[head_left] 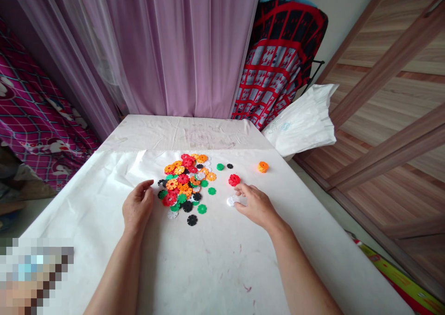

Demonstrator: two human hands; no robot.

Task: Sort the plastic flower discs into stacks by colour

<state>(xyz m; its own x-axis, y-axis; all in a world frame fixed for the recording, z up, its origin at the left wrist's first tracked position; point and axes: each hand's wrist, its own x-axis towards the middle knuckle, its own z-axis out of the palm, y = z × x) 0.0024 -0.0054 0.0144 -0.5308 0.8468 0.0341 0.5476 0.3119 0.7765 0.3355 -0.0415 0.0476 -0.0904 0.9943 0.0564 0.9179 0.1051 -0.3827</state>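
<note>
Notched plastic snowflake discs [182, 179] in red, orange, green, black and white lie in a loose pile on the white-covered table [208, 268]. My left hand [138, 206] rests just left of the pile, loosely curved, with a gap between thumb and fingers and nothing visible in it. To the pile's right, my right hand [255, 203] has its thumb and fingers around the edge of white snowflake discs [232, 201] at the tabletop. Just beyond those fingers sits a red stack of discs [234, 180]. The right palm is hidden.
Farther back are a green stack [220, 167], a black disc [230, 166] and an orange stack [263, 167]. A white bag [302, 120] hangs by the table's right far corner. Purple curtains [187, 50] stand behind; wooden cabinet doors [389, 111] are on the right.
</note>
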